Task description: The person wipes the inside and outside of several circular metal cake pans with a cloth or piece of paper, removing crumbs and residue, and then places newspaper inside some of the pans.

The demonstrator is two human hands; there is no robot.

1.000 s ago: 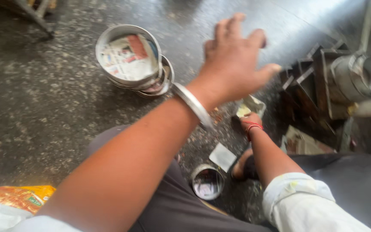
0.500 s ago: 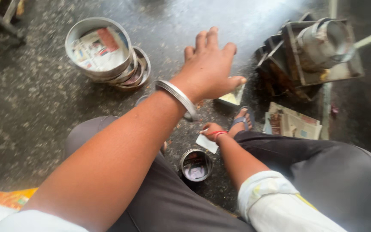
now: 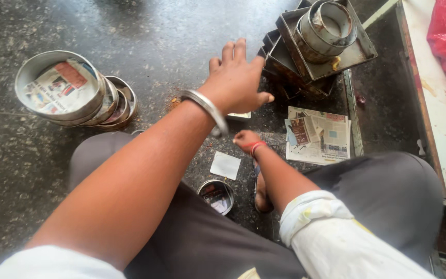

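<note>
Left of the fingers (image 3: 233, 54) stand three nested round tins (image 3: 73, 93). Right of them, roughly three square trays (image 3: 311, 62) are stacked, one ring mould (image 3: 326, 28) on top. Below the fingers: one small tin (image 3: 216, 196), one white paper square (image 3: 225, 165), one newspaper pile (image 3: 318, 135).

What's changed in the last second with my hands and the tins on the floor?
The left hand, empty with fingers spread, has swung from above your lap toward the stack of square trays and now hovers beside it. The right hand kept low near the small paper square; what it holds is hidden. The round paper-lined tins, small tin and newspaper pile lie unmoved; only the camera shifted.
</note>
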